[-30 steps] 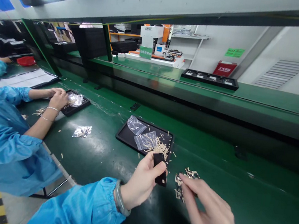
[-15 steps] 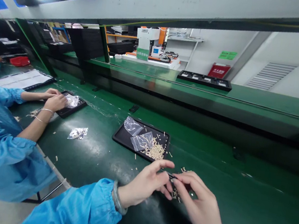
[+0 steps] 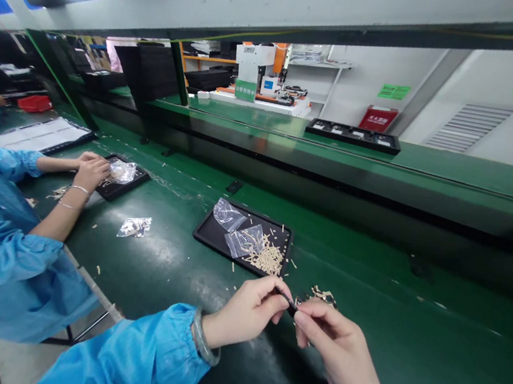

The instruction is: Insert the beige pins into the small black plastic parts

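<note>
A small, dark, narrow piece [image 3: 288, 303] is held up between my two hands, over the green bench; its exact kind is too small to tell. My left hand [image 3: 253, 308] pinches its left end between thumb and fingers. At the other end, the thumb and forefinger of my right hand [image 3: 336, 341] close on it. Partly hidden behind my right fingers lies a pile of small pale and dark pieces [image 3: 324, 295]. Just beyond my left hand is a black tray [image 3: 212, 240] with clear plastic bags [image 3: 246, 241] and a heap of small cream-coloured strips [image 3: 269, 257].
To the left, a co-worker's hands [image 3: 91, 171] work at another black tray [image 3: 121, 192]. A clear bag [image 3: 134, 227] lies between us. A small dark block [image 3: 234, 186] sits behind my tray. A compartmented black tray [image 3: 353, 135] rests on the raised shelf; a grey beam [image 3: 280, 12] crosses overhead.
My left fingers, spread before, have closed in on the dark piece, which now shows more clearly between both hands. The co-worker's hands have shifted slightly at their tray.
</note>
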`<state>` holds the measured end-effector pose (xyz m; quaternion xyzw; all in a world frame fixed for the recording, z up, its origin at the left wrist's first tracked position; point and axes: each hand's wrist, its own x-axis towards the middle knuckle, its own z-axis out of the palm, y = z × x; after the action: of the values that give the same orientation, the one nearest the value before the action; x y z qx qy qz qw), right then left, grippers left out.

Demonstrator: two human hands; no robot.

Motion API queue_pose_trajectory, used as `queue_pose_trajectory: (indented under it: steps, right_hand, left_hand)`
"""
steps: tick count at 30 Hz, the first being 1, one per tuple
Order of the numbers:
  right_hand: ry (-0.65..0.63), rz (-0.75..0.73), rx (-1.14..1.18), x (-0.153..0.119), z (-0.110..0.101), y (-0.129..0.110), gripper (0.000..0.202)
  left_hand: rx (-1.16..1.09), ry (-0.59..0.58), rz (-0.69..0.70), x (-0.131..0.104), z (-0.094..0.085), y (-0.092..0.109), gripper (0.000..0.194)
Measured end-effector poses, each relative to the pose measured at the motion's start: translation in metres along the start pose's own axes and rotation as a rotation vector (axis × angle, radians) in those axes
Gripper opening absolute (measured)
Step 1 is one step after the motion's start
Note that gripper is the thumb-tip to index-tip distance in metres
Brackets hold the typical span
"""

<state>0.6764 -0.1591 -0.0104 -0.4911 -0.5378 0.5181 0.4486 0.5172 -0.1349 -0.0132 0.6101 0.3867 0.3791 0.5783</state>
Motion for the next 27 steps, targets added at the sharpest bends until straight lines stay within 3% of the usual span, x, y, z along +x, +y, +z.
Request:
queue_pose_trajectory:
  steps: [6,11,18,27]
  right_hand:
    - [-0.007,0.066,0.080,-0.001,0.003,-0.003,0.020]
    - [-0.042,0.128,0.159,-0.002,0.001,-0.002,0.017]
    - [-0.083,0.165,0.136,-0.001,-0.002,-0.004,0.018]
    - [-0.134,0.234,0.125,0.001,-0.004,-0.009,0.019]
  left_hand:
    - [0.084,-0.012,0.010,0.000,-0.002,0.003,0.015]
    - [0.202,-0.025,0.096,0.000,-0.007,0.007,0.014]
    - [0.380,-0.060,0.237,-0.001,-0.012,0.011,0.017]
    - [0.487,-0.127,0.284,-0.001,-0.014,0.014,0.020]
